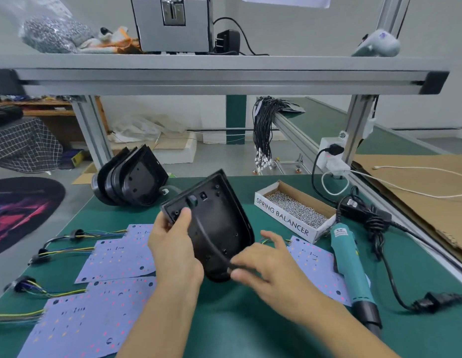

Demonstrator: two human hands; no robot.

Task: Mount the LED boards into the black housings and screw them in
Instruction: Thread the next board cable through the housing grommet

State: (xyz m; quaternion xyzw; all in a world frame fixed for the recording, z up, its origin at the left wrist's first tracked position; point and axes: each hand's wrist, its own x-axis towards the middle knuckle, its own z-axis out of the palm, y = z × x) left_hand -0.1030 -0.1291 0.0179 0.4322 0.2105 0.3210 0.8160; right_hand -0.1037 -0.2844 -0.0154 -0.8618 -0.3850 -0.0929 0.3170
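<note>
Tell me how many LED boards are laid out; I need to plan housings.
4 at least: three overlapping at left, upper, middle, nearest; one at right beside the screwdriver. Overlap and hands may hide more.

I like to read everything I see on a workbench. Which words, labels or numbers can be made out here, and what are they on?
"SPRING BALANCER": on the side of the white screw box.
Label on the teal electric screwdriver: too blurred to read.
Sticker on the black power adapter: too small to read.
Markings on the LED boards: too small to read.

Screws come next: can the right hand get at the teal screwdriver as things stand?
Probably yes, once freed: the right hand pinches the black cable of the housing; the teal screwdriver lies just beside it, uncovered.
</note>
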